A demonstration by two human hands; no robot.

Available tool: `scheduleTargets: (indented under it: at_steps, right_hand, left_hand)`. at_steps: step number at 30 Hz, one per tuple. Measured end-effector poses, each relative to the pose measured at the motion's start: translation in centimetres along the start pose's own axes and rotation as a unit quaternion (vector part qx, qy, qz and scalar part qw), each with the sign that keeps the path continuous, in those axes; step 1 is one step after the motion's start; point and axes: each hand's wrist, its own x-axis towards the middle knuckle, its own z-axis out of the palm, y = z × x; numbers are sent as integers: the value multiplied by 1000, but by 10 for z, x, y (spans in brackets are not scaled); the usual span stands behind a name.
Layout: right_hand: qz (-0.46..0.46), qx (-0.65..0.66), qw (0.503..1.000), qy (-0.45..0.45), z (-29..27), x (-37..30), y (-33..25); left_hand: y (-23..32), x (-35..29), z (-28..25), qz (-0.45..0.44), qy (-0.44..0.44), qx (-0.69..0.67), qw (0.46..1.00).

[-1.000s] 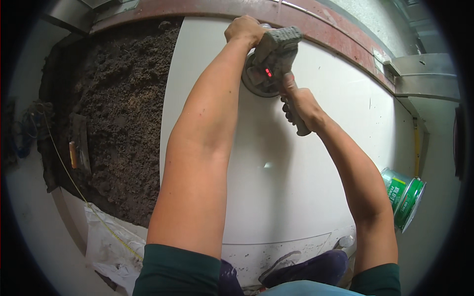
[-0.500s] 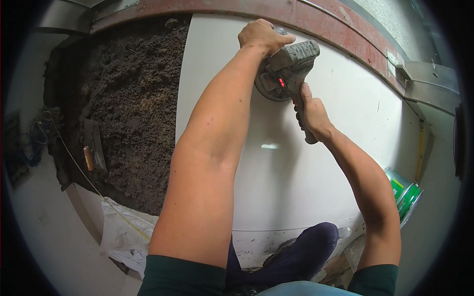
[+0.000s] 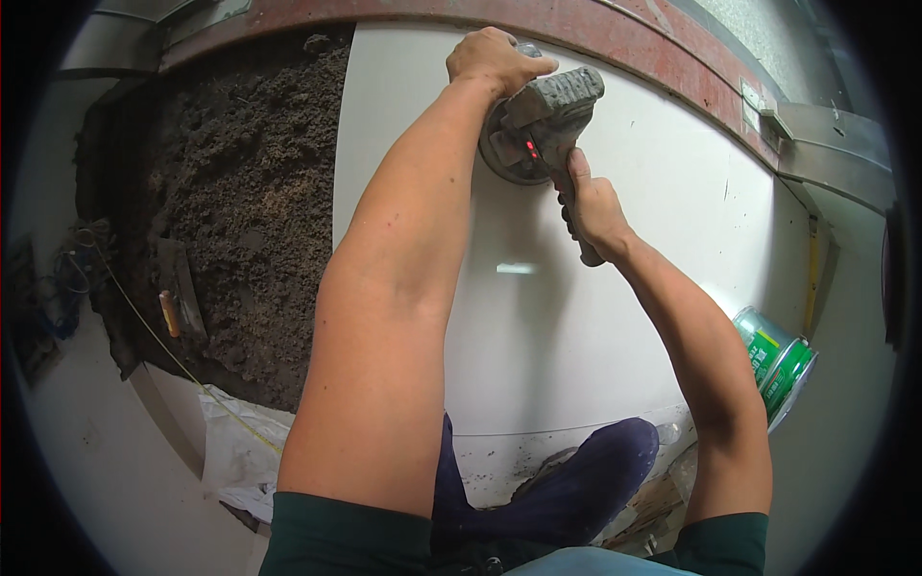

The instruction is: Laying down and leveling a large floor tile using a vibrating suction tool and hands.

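Observation:
A dusty grey handheld tile vibrator (image 3: 552, 115) with a round base and red lit digits stands on the far part of a large white tile (image 3: 634, 336). My right hand (image 3: 597, 206) is wrapped round its ribbed rear handle, thumb along the top. My left hand (image 3: 488, 60) is closed over the front end at the tool's far side. What its fingers hold there is mostly hidden, though a bit of a grip shows beside the thumb. Left of the tile lies a bed of dark, crumbly mortar (image 3: 250, 192).
On the mortar's left side lies a trowel with an orange handle (image 3: 169, 313). A yellow measuring tape (image 3: 252, 432) runs over white sheeting (image 3: 230, 456). A green bucket (image 3: 783, 370) lies at right. Red trim (image 3: 538, 38) borders the far edge. My knee (image 3: 615, 470) is near the tile's front edge.
The whole view has shifted slightly, so everything appears a little further left and up. Both hands keep their hold, and the tool looks to be at about the same spot on the tile.

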Motion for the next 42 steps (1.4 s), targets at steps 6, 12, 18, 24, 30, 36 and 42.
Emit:
scheduleTargets:
  at_steps: [6,12,18,24,30,36,42]
  right_hand:
    - [5,1,1000,3,-3,0,-1]
    - [4,6,1000,-1,-1,-1,-2]
    - [-4,2,1000,12,0,2,1]
    - [1,2,1000,19,-2,-1,-1]
    - [-1,11,1000,27,2,3,2]
    - [-3,14,999,31,-3,-3,-5]
    - [-12,18,999,34,2,0,-6]
  left_hand:
    - [6,3,-4,3,-18,18,1000]
    - [3,2,-2,3,-16,23,1000]
    - [1,5,0,11,-9,26,1000]
    - [-4,8,3,19,-14,4,1000]
    - [-1,0,2,33,66,14,997]
    - [6,-15,-11,49,41,14,998]
    - [5,-2,-7,38,69,-12,997]
